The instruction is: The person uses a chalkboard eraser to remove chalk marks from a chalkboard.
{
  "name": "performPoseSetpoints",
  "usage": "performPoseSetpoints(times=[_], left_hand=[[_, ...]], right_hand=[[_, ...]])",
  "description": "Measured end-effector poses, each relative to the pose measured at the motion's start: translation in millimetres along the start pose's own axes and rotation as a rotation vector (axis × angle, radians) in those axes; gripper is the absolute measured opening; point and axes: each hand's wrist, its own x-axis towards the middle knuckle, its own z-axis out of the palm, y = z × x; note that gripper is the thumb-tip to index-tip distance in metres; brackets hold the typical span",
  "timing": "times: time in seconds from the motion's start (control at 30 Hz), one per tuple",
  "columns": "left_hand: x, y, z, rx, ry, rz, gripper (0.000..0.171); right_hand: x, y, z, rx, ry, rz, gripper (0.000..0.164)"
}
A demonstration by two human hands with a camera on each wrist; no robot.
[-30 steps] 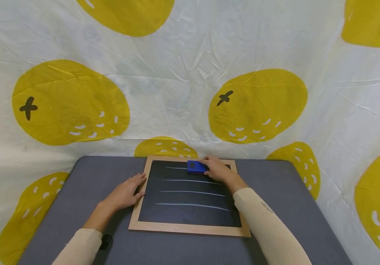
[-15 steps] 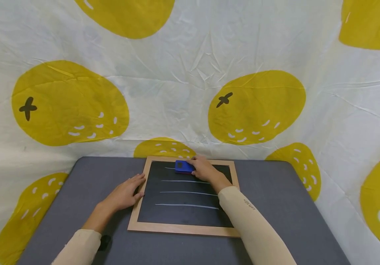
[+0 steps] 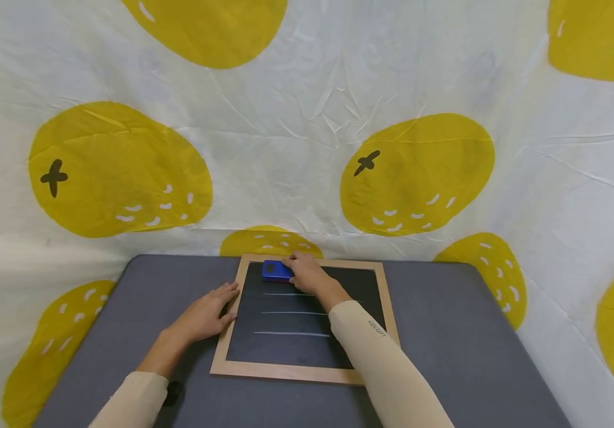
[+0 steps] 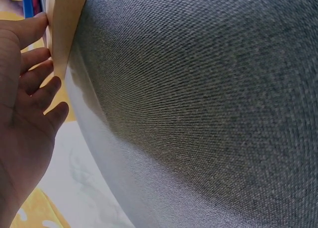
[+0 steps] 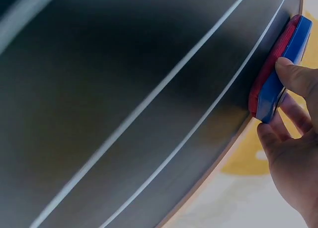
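A blackboard (image 3: 296, 351) in a light wooden frame lies on the grey table, with 3 white chalk lines showing across it. My right hand (image 3: 309, 274) grips a blue board eraser (image 3: 276, 271) near the top left corner of the board. In the right wrist view the red felt of the eraser (image 5: 278, 64) lies against the black surface, thumb on one side and fingers on the other. My left hand (image 3: 205, 313) rests with extended fingers on the left side of the frame; in the left wrist view its fingertips touch the wooden edge (image 4: 67, 19).
The grey table (image 3: 462, 356) extends on both sides of the board. A white cloth (image 3: 274, 178) printed with yellow fruit hangs behind it and round the sides. Part of the board is hidden under the right forearm (image 3: 387, 362).
My right hand has slid the eraser leftward along the top chalk line, which no longer shows. The left hand keeps its place on the frame.
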Motion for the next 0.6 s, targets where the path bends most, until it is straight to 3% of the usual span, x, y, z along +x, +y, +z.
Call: performPoseSetpoints(times=[0.4,0.6], left_hand=[[-1.2,2.5,4.2,0.003,0.019,0.01,0.06],[-1.6,0.1,5.2,0.003,0.008,0.0,0.06]], right_hand=[[13.7,-36.8,8.5,-0.027,0.015,0.028,0.058],[15.5,-42.7,13.3,-0.06,0.039,0.024,0.057]])
